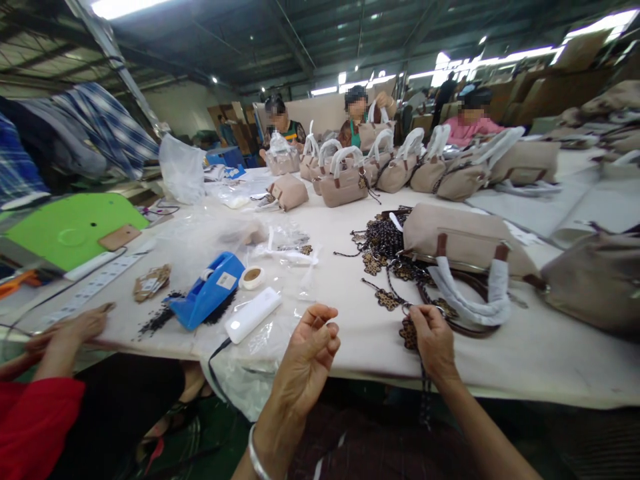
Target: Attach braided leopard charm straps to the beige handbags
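Note:
My right hand [436, 343] is closed in a pinch on a leopard-print bag charm [409, 333], with a metal ring near the fingertips. A dark braided cord [425, 397] hangs below that hand past the table edge. My left hand [311, 350], with a silver bangle on its wrist, is raised over the table's front edge. Its fingers are loosely curled and apart, with nothing visible in them. Beyond my right hand lies a beige handbag [460, 237] on its side, its handles [473, 303] wrapped in white. A pile of braided cords and leopard-print charms [380, 237] sits against it.
A blue tape dispenser [207, 290], tape roll [253, 277] and white device [253, 315] lie left of centre. Several beige handbags [343, 183] stand farther back, before co-workers. A red-sleeved neighbour's hand [83, 327] rests at left. Another bag [595, 283] is at right.

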Demonstrator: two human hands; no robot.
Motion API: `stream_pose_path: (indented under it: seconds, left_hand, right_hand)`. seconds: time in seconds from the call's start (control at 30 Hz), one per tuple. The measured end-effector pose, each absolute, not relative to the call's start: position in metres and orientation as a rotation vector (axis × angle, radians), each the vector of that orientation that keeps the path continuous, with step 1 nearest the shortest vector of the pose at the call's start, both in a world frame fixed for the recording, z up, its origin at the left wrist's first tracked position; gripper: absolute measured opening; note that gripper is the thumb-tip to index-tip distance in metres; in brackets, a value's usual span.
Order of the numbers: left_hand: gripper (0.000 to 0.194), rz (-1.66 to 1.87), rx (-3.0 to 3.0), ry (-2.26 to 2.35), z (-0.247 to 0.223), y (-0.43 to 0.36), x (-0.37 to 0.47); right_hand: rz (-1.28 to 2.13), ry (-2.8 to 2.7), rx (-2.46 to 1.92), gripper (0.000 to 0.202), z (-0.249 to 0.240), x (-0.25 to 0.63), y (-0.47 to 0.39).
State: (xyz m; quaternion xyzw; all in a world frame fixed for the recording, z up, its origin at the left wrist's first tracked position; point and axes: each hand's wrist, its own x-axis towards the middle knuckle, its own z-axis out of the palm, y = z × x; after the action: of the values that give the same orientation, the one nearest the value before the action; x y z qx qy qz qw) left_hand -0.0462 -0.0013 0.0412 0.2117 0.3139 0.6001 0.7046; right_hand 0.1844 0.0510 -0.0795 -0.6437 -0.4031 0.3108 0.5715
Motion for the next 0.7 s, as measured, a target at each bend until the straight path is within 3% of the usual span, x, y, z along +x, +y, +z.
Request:
stream_pose_path:
  seconds: [0.23,0.33,0.5,0.63,0.7]
  left_hand:
    - [0.015,1.246,0.832,0.941,0.028,0.013,-0.029]
    - [0.016,1.176,1.016,0.982,0.021,0.025,-0.019]
    - [0.024,0.991,1.456,1.035,0.020,0.057,0.006]
    - [0.014,1.017,1.933,1.049,0.018,0.095,0.052]
    - [0.019,1.029,2.187,0.987,0.013,0.114,0.085]
  right_hand:
    - [0.806,-0.865,-1.359,0.040,-0.074,0.181,0.053]
    - [0.806,-0.859,-1.335,0.039,-0.067,0.187,0.054]
    - [1.096,-0.633,-1.137,0.033,-0.057,0.214,0.045]
    - [1.229,-0.487,-0.905,0.030,-0.064,0.238,0.037]
    - [1.256,-0.371,-0.830,0.030,-0.072,0.246,0.035]
